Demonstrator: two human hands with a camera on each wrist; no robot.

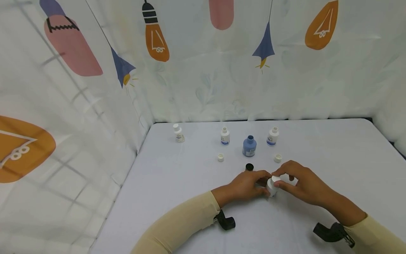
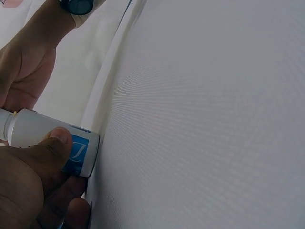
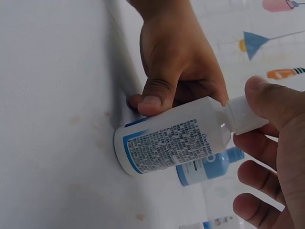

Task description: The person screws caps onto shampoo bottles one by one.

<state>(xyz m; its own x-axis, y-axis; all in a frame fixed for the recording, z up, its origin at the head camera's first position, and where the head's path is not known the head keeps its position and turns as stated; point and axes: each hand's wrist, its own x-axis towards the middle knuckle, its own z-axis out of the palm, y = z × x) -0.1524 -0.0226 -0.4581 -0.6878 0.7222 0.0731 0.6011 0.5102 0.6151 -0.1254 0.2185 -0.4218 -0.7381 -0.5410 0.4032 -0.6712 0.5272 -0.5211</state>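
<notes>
My left hand (image 1: 247, 187) grips the body of a white bottle (image 3: 171, 138) with a blue-edged label, thumb along its side. The bottle stands on the table, and its blue label patch shows beside the left thumb (image 2: 52, 143) in the left wrist view. My right hand (image 1: 304, 185) pinches the white cap (image 3: 243, 116) at the bottle's neck between thumb and fingers; the other fingers are loosely bent. Just behind the left hand a dark round top (image 1: 249, 167) shows, what is below it mostly hidden by that hand.
Toward the back stand a capped white bottle (image 1: 179, 134), two uncapped white bottles, one in the middle (image 1: 225, 137) and one farther right (image 1: 272, 137), and an open blue bottle (image 1: 249, 147). Two white caps lie nearer, one left (image 1: 220, 157), one right (image 1: 277, 158). A patterned curtain (image 1: 203, 84) hangs behind the table.
</notes>
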